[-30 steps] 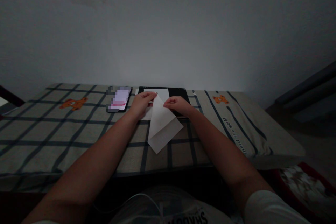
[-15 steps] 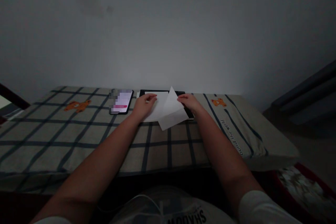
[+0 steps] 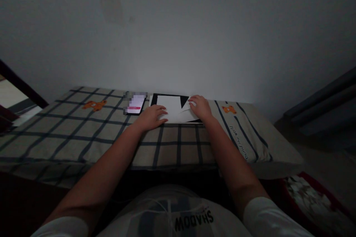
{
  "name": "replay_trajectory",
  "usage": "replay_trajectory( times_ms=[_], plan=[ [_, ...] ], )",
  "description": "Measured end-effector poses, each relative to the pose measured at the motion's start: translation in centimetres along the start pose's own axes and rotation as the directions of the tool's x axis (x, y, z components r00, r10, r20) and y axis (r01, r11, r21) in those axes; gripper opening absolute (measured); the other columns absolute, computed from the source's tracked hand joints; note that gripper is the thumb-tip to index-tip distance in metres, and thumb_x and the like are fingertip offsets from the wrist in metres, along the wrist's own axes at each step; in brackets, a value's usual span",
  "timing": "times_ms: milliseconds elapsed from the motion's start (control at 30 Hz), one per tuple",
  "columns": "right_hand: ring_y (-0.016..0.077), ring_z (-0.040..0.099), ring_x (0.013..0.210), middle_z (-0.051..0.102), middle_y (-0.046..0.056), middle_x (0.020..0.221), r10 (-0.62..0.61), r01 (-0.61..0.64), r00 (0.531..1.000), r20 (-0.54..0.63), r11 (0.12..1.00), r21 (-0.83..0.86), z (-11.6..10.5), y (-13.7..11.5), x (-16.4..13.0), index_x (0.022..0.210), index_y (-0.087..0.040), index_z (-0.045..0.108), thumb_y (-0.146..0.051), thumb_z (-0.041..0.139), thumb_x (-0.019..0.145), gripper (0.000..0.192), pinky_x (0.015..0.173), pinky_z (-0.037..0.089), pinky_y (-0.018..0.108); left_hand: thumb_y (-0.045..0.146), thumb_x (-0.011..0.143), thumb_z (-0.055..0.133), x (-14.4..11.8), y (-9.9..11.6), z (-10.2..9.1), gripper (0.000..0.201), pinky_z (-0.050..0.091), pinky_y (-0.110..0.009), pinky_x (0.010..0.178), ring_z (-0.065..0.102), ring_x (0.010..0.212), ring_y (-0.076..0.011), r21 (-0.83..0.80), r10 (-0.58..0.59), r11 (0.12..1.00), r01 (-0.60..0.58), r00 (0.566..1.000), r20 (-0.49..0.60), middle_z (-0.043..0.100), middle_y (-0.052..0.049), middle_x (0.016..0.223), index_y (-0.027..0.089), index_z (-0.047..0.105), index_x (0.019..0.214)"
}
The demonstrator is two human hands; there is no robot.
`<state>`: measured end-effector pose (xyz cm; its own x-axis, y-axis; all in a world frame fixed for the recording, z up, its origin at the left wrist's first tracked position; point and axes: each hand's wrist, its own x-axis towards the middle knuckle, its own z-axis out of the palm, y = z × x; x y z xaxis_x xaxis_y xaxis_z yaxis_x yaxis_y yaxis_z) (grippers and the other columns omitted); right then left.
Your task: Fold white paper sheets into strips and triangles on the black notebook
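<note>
Head view shows one white paper sheet (image 3: 172, 109) lying on one dark tablet (image 3: 178, 98) at the far edge of the checked cloth (image 3: 83, 133). One left hand (image 3: 151, 116) presses flat and open on its near left corner; one right hand (image 3: 200, 106) rests open-fingered on the folded right flap. Pressing evenly along the fold while pinning the corner would likely keep the edges aligned. One lit phone (image 3: 135, 103) lies just left of the tablet.
</note>
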<state>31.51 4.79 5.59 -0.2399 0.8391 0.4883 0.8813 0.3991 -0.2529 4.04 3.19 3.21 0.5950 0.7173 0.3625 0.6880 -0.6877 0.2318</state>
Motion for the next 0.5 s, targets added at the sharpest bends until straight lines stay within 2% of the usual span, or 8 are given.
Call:
replay_trajectory(
  times_ms=[33, 100, 133, 200, 300, 433, 500],
  plan=[
    [0.024, 0.054, 0.11, 0.065, 0.01, 0.117, -0.099, 0.099, 0.993, 0.063, 0.995, 0.009, 0.0, -1.3, -0.3, 0.107, -0.017, 0.07, -0.023, 0.048, 0.09, 0.028, 0.097, 0.036, 0.038, 0.048, 0.081, 0.058, -0.4, 0.0, -0.1, 0.042, 0.037, -0.042, 0.103, 0.051, 0.12, -0.0279, 0.026, -0.021, 0.999, 0.02, 1.0, 0.023, 0.058, -0.011, 0.129, 0.022, 0.067, 0.113],
    [0.0229, 0.055, 0.109, 0.067, 0.009, 0.114, -0.275, 0.274, 0.94, 0.202, 0.961, 0.033, 0.6, -4.0, -1.0, 0.108, -0.017, 0.069, -0.028, 0.047, 0.093, 0.029, 0.096, 0.036, 0.036, 0.051, 0.079, 0.06, -1.1, 0.1, -0.2, 0.048, 0.036, -0.043, 0.103, 0.05, 0.121, -0.0299, 0.072, -0.051, 0.996, 0.047, 0.997, 0.055, 0.057, -0.012, 0.132, 0.021, 0.066, 0.116],
    [0.0236, 0.054, 0.11, 0.067, 0.009, 0.115, -0.333, 0.337, 0.909, 0.25, 0.941, 0.028, 1.1, -5.3, -1.4, 0.109, -0.016, 0.068, -0.031, 0.047, 0.093, 0.03, 0.095, 0.036, 0.036, 0.052, 0.079, 0.059, -1.3, 0.1, -0.2, 0.05, 0.036, -0.042, 0.103, 0.05, 0.122, -0.0301, 0.09, -0.058, 0.995, 0.053, 0.997, 0.057, 0.056, -0.012, 0.133, 0.021, 0.065, 0.118],
    [0.0266, 0.054, 0.11, 0.066, 0.011, 0.116, -0.367, 0.396, 0.88, 0.301, 0.917, -0.041, 2.3, -7.2, -2.1, 0.114, -0.015, 0.066, -0.034, 0.05, 0.092, 0.033, 0.092, 0.037, 0.039, 0.051, 0.081, 0.057, -1.6, 0.1, -0.1, 0.051, 0.037, -0.042, 0.103, 0.05, 0.121, -0.03, 0.113, -0.067, 0.992, 0.063, 0.997, 0.032, 0.057, -0.012, 0.132, 0.021, 0.064, 0.12],
    [0.0279, 0.055, 0.106, 0.066, 0.013, 0.114, -0.343, 0.399, 0.88, 0.328, 0.909, -0.122, 3.7, -8.6, -2.7, 0.119, -0.014, 0.063, -0.032, 0.052, 0.091, 0.035, 0.088, 0.039, 0.039, 0.048, 0.084, 0.053, -2.1, 0.6, 0.0, 0.048, 0.039, -0.041, 0.1, 0.052, 0.118, -0.0305, 0.114, -0.101, 0.988, 0.105, 0.994, -0.047, 0.058, -0.014, 0.129, 0.017, 0.064, 0.119],
    [0.0233, 0.057, 0.101, 0.067, 0.013, 0.107, -0.299, 0.344, 0.884, 0.36, 0.936, -0.068, 4.1, -8.7, -2.7, 0.106, -0.014, 0.07, -0.029, 0.049, 0.093, 0.029, 0.084, 0.04, 0.032, 0.039, 0.086, 0.051, -2.7, 2.4, -0.4, 0.036, 0.042, -0.04, 0.096, 0.054, 0.111, -0.0294, 0.054, -0.187, 0.978, 0.2, 0.965, -0.182, 0.063, -0.013, 0.117, 0.017, 0.068, 0.108],
    [0.0207, 0.058, 0.099, 0.068, 0.012, 0.105, -0.252, 0.266, 0.91, 0.328, 0.964, 0.001, 4.1, -8.6, -2.6, 0.101, -0.014, 0.071, -0.029, 0.048, 0.094, 0.029, 0.084, 0.04, 0.029, 0.037, 0.087, 0.05, -2.9, 3.4, -0.7, 0.029, 0.043, -0.038, 0.093, 0.056, 0.106, -0.0273, 0.0, -0.221, 0.974, 0.227, 0.947, -0.234, 0.065, -0.011, 0.107, 0.018, 0.069, 0.099]
  ],
)
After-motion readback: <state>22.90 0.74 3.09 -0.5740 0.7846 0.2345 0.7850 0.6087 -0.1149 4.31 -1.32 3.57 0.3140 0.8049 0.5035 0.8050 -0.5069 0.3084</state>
